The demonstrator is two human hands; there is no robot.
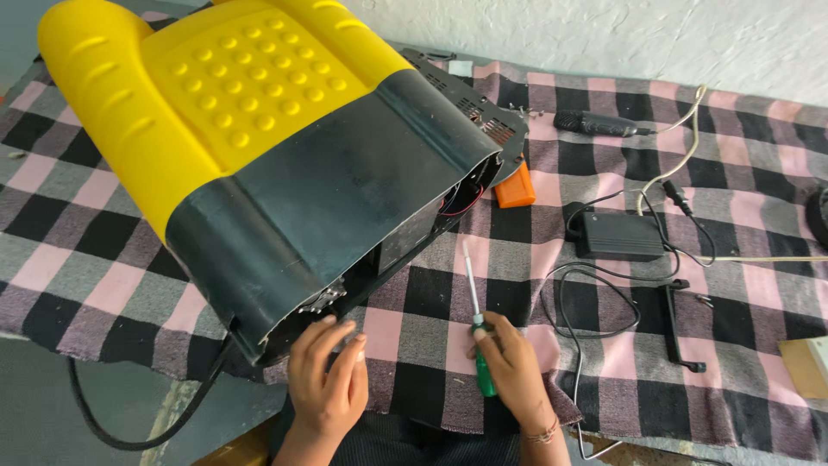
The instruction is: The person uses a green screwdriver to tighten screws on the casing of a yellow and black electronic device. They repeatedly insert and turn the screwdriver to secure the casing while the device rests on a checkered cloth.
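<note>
A yellow and black casing (259,147) is tilted on the checked cloth (604,362) covering the table; red wiring is seen inside its open near-right end. The left hand (326,380) is laid open-fingered against the casing's near corner. The right hand (511,367) is clamped on a green-handled screwdriver (477,324), shaft pointing far. A black adapter (617,235) and cables lie right; bare cloth is left between them.

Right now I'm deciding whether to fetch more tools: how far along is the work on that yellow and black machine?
Done: the machine lies tipped on the checked cloth, its housing gaping at the lower edge with red wires showing. In hand: the right hand holds a green-handled screwdriver; the left hand touches the open lower corner. Left: the housing is still together, not lifted off.
</note>
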